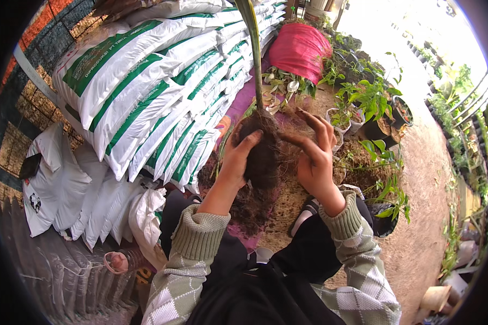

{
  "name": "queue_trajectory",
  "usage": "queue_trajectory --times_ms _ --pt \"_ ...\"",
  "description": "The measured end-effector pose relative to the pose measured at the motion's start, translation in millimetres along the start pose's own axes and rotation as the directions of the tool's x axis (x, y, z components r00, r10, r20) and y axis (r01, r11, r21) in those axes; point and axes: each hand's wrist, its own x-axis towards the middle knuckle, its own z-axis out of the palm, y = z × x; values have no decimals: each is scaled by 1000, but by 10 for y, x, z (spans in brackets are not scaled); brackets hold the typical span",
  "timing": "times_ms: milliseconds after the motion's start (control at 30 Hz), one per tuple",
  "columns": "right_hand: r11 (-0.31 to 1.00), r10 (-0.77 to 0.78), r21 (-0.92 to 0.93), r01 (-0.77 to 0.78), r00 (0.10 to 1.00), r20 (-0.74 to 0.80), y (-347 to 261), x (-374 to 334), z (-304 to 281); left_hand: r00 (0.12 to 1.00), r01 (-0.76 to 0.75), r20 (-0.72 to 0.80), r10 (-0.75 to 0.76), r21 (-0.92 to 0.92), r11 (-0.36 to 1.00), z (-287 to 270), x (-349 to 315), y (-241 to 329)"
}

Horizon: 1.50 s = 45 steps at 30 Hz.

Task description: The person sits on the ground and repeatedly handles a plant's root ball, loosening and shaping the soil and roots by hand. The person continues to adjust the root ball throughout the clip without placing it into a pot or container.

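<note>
My left hand is wrapped round the dark, soil-caked root ball of a plant, its thumb lying across the front. From the top of the root ball rises a single long green stem, tilted slightly and cut off by the upper edge of the picture. To the right of the roots, my right hand has its fingers bent and apart. One finger reaches to the fine roots sticking out of the side. Below the root ball lies loose dark soil with fibrous bits, on a purple sheet.
White-and-green filled sacks are stacked high on the left, with plain white bags before them. Ahead sits a red-pink sack. Potted leafy plants line the right side, beside a concrete path. A clear plastic cup is lower left.
</note>
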Motion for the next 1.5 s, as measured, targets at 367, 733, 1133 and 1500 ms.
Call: queue_trajectory --times_ms 367,733,1133,1500 --pt "959 -222 -183 216 975 -15 -46 -139 74 970 182 220 -109 -350 919 -117 1 45" --pt "986 73 134 -95 985 157 -55 -10 -48 974 110 222 -34 -342 933 -117 12 71" --pt "529 536 516 -673 737 411 399 -299 503 942 -81 336 -6 245 966 -96 -52 141" --pt "-112 555 818 -564 647 522 301 -44 -37 910 16 383 158 -413 910 -148 -29 252"
